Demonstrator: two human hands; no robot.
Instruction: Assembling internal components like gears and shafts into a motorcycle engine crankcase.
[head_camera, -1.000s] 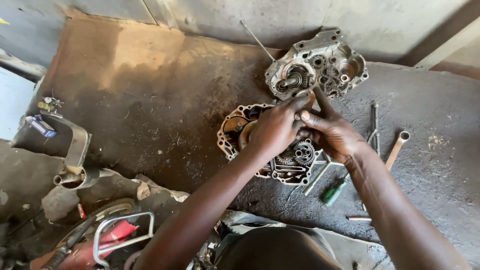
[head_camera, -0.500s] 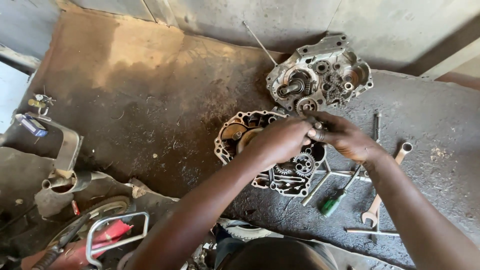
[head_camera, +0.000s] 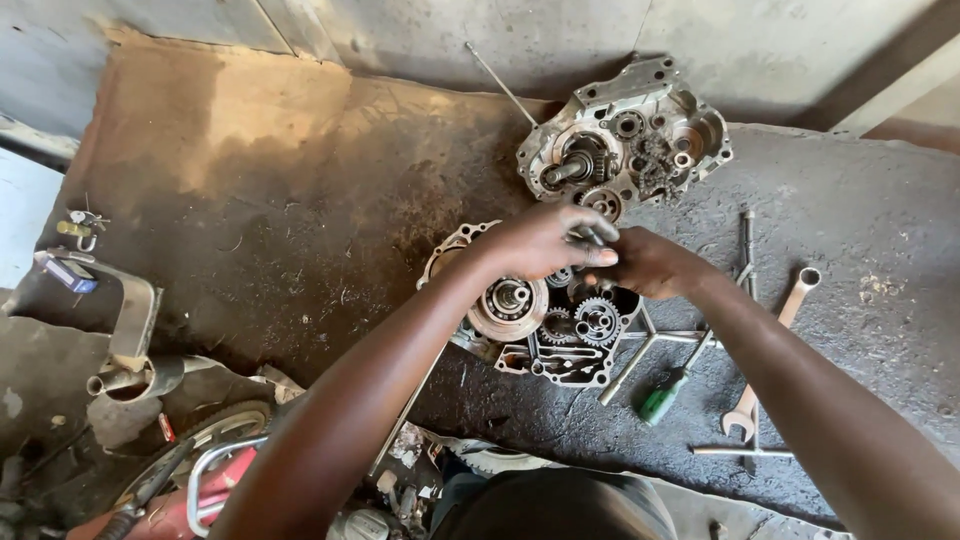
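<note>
Lying flat on the dark oily mat: open engine crankcase half (head_camera: 545, 320), grey and grimy, showing toothed gears, a round clutch hub and a pale gasket rim along the left edge. Being partly covered at the upper edge by both hands. Sitting just below a second case half (head_camera: 625, 135), tilted, shaft and sprockets facing up.

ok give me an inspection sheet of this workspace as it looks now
surface: dark, oily ground mat, worn brown at the back
job's things: near engine case half with gears showing; second case half behind it
clutter: green-handled screwdriver, spanner, cross wrench
hands: left hand and right hand meet over the near case; what they pinch is hidden
cables: nothing seen
surroundings: concrete wall; red motorcycle parts lower left
</note>
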